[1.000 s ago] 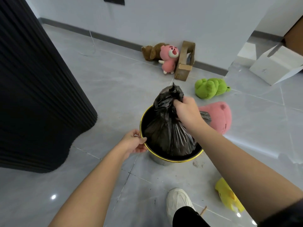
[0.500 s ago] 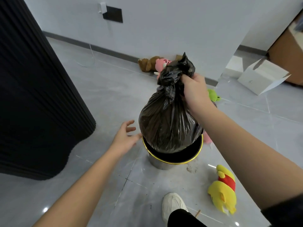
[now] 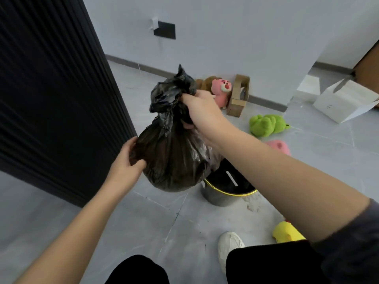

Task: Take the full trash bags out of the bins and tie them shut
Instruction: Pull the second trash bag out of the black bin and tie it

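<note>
A full black trash bag [image 3: 174, 152] hangs in the air, clear of the bin and to its left. My right hand [image 3: 202, 111] grips the bag's gathered neck from the right, with the crumpled top sticking up above my fist. My left hand [image 3: 127, 158] cups the bag's lower left side, thumb and fingers curled against the plastic. The round metal bin [image 3: 221, 196] with a yellow rim stands on the floor below and right of the bag, its dark inside showing.
A tall black ribbed panel [image 3: 51, 89] stands close on the left. Plush toys lie on the floor: pink [image 3: 222, 89], green [image 3: 266, 125], another pink [image 3: 279, 145], yellow [image 3: 287, 232]. A cardboard piece [image 3: 239, 95] leans by the wall, a white box [image 3: 344, 102] at right. My shoe [image 3: 229, 244] is near the bin.
My right hand has lifted the bag fully out of the bin and swung it left. My left hand left the bin's rim and came up to hold the bag's side.
</note>
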`<control>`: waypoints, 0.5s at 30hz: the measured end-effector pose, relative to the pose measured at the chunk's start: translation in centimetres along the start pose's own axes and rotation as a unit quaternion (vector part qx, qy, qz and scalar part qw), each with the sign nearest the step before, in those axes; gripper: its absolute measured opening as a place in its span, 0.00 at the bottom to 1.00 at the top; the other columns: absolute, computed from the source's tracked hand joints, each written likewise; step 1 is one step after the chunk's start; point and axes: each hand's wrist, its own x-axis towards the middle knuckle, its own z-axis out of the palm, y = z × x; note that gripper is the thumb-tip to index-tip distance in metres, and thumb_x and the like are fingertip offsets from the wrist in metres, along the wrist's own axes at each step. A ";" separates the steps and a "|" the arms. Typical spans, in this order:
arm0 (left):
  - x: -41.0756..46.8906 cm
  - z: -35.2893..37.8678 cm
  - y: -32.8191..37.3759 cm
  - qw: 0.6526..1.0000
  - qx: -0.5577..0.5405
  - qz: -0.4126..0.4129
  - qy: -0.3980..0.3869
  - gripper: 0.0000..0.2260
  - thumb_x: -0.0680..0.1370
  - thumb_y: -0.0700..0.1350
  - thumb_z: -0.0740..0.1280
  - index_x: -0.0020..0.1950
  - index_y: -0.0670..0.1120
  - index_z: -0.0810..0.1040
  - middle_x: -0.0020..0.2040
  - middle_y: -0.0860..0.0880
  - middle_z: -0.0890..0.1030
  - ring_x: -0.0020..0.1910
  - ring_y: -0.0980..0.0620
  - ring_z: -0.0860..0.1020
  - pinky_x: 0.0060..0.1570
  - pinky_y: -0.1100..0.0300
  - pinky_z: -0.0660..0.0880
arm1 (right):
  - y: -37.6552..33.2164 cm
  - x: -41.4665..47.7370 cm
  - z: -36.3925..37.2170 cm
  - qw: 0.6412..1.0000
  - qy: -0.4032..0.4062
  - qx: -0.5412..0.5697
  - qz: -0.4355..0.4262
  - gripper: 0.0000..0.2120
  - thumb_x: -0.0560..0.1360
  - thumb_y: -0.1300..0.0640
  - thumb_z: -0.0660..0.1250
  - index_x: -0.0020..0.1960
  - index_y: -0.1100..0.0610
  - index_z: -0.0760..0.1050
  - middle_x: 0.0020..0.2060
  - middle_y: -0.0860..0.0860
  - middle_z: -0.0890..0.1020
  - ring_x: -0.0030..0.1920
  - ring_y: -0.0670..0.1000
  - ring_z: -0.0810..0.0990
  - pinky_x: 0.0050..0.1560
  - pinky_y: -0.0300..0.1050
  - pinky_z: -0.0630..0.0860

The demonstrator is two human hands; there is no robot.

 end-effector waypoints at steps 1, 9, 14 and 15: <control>-0.7 -0.4 0.0 1.000 0.014 0.014 -0.007 0.32 0.71 0.43 0.65 0.73 0.57 0.61 0.69 0.55 0.68 0.65 0.58 0.69 0.64 0.59 0.67 | 0.4 -0.4 0.7 1.000 -0.018 -0.014 0.008 0.12 0.78 0.61 0.59 0.35 0.56 0.69 0.28 0.54 0.71 0.27 0.51 0.71 0.27 0.38 0.65; -4.4 -0.9 -2.9 0.992 0.067 0.028 -0.106 0.39 0.61 0.65 0.71 0.67 0.67 0.57 0.64 0.66 0.68 0.62 0.66 0.68 0.61 0.64 0.65 | 7.6 -1.5 4.9 0.984 -0.154 -0.035 0.087 0.14 0.79 0.64 0.56 0.34 0.58 0.65 0.23 0.52 0.65 0.18 0.45 0.63 0.22 0.36 0.60; -3.8 2.4 -7.4 0.997 -0.009 -0.005 -0.075 0.18 0.69 0.43 0.75 0.50 0.64 0.77 0.45 0.73 0.79 0.49 0.76 0.75 0.50 0.77 0.71 | 12.4 -2.3 6.4 0.959 -0.243 -0.075 0.122 0.13 0.78 0.64 0.58 0.34 0.58 0.68 0.20 0.50 0.68 0.17 0.44 0.65 0.20 0.34 0.60; -3.4 3.0 -8.4 0.998 -0.015 -0.013 -0.062 0.17 0.70 0.40 0.74 0.49 0.62 0.77 0.44 0.69 0.81 0.47 0.75 0.75 0.46 0.76 0.71 | 13.4 -2.4 6.4 0.956 -0.250 -0.079 0.134 0.13 0.78 0.62 0.59 0.35 0.57 0.68 0.19 0.48 0.69 0.18 0.44 0.66 0.20 0.34 0.61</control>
